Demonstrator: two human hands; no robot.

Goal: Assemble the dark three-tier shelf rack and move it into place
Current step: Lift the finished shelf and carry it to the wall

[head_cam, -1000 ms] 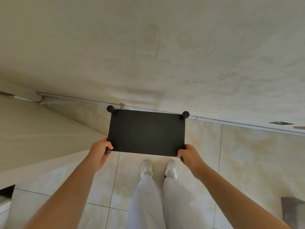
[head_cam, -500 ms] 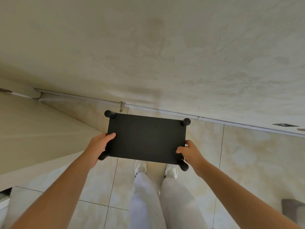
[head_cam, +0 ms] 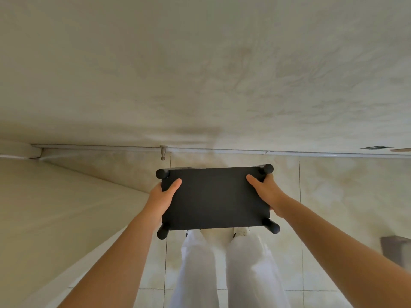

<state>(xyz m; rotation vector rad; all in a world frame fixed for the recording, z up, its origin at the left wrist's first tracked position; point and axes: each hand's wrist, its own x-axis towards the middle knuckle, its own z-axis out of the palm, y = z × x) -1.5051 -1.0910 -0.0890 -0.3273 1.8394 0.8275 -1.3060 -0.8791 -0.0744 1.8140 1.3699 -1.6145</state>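
Black, matte and flat, the rectangular top panel of the dark shelf rack (head_cam: 215,198) sits level between our two hands. We see it straight from above, so it hides whatever tiers lie under it. Four rounded black post caps (head_cam: 161,173) stick out at its corners, two beyond our fingers and two nearer to us than our fingers.

Our left hand (head_cam: 163,196) grips the left short edge, thumb laid flat on the panel and the remaining fingers curled down round the edge, out of sight. Our right hand (head_cam: 265,192) clasps the right short edge the same way.

The rack is close to the cream marbled wall (head_cam: 200,74). The wall's pale skirting strip (head_cam: 222,150) runs just beyond our fingers, with a small metal peg (head_cam: 163,152) beyond the left thumb. Whether the rack's feet touch the glossy beige floor tiles (head_cam: 333,196) we cannot tell.

Behind our fingers, towards us, show white trousers (head_cam: 222,274) and white shoes (head_cam: 241,232). Left of the left fingers slopes a cream panel (head_cam: 55,207). Well to the right of the right fingers is a grey object (head_cam: 398,250), cut off by the frame.
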